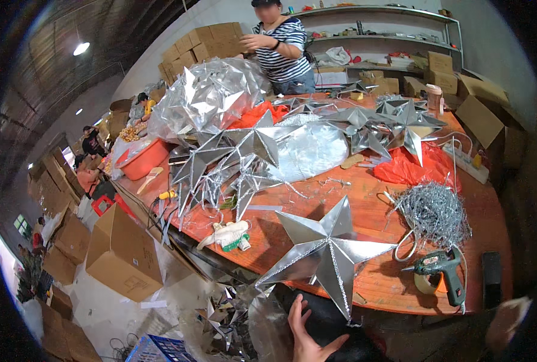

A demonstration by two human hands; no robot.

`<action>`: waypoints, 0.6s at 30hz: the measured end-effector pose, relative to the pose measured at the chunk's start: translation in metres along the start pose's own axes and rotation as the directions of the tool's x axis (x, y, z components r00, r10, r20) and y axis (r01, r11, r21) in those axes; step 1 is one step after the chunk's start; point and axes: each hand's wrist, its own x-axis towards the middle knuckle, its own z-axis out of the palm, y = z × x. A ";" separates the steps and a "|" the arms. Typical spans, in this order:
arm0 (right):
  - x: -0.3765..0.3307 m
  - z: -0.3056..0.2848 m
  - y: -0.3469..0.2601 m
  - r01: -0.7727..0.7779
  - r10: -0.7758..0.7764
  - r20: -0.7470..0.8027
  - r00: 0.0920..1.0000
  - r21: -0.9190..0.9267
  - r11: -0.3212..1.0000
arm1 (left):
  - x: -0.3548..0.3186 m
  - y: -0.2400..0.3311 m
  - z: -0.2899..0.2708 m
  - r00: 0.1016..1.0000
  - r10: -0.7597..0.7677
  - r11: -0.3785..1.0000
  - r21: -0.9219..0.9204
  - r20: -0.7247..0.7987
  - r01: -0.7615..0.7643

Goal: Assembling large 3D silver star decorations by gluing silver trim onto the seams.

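A large silver five-pointed star [330, 232] rests at the front edge of the table [365, 208], its lower point overhanging. Silver tinsel runs along some of its ridges. Just left of that lower point is my left hand [309, 335], fingers and thumb spread, seemingly apart from the star. Far to the right, a blur at the lower rim looks like my right hand [510, 324]; its fingers are smeared. Nearest to it lie a black flat object [491, 279] and a green glue gun [448, 273]. Behind the gun sits a heap of loose silver tinsel [434, 214].
Finished-looking stars [244, 151] pile up at the table's left. A white glove [227, 234] and red plastic bag [416, 164] lie on it. Below stands a clear bag of silver pieces [229, 317], beside an open carton [123, 253]. A person [283, 51] stands across the table.
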 end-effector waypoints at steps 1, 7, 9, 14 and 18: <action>-0.007 0.016 0.008 0.016 -0.026 -0.082 0.996 -0.126 0.992 | 0.001 0.003 0.013 0.998 0.025 1.000 0.015 -0.064 -0.024; -0.043 0.058 0.061 -0.336 0.284 -0.389 0.877 -0.073 0.939 | 0.015 -0.009 0.056 0.961 0.119 0.986 0.143 -0.248 -0.085; -0.049 0.056 0.070 -0.452 0.302 -0.499 0.812 -0.210 0.867 | 0.014 -0.016 0.066 0.962 0.043 0.999 0.037 -0.270 -0.034; -0.088 0.058 0.122 -0.630 0.215 -0.781 0.587 -0.273 0.727 | 0.020 -0.005 0.078 0.910 0.023 0.997 -0.055 -0.413 -0.050; -0.095 0.058 0.136 -0.673 0.204 -0.799 0.566 -0.305 0.674 | 0.021 -0.010 0.079 0.901 0.041 0.992 -0.086 -0.432 -0.087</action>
